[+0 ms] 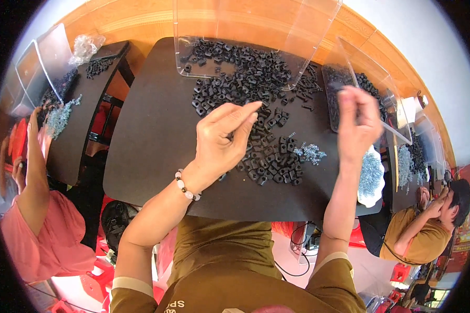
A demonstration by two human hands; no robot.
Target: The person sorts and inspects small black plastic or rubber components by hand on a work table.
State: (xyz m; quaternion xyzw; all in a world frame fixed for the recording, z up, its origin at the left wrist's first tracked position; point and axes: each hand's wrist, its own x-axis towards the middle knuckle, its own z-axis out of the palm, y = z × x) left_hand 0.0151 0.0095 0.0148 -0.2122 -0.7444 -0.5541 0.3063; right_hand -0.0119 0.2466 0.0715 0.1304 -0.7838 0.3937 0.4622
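Note:
My left hand (222, 135), with a beaded bracelet at the wrist, is raised over the table with thumb and forefinger pinched together. Whatever sits between those fingertips is too small to name. Beneath and beyond it spreads a heap of small black plastic parts (240, 86), and a smaller group of black blocks (274, 167) lies nearer me. My right hand (359, 125) is held up at the right, its fingers bent together and slightly smeared by motion; I cannot make out what they hold. Beside the black blocks lies a small pile of silvery springs (310, 153).
A white dish (371, 198) of springs stands at the right table edge. One clear plastic bin (185, 72) lies tipped at the back, and another clear bin (397, 128) holds black parts. People work at side tables: a pink top (52, 235) left, a brown shirt (420, 235) right.

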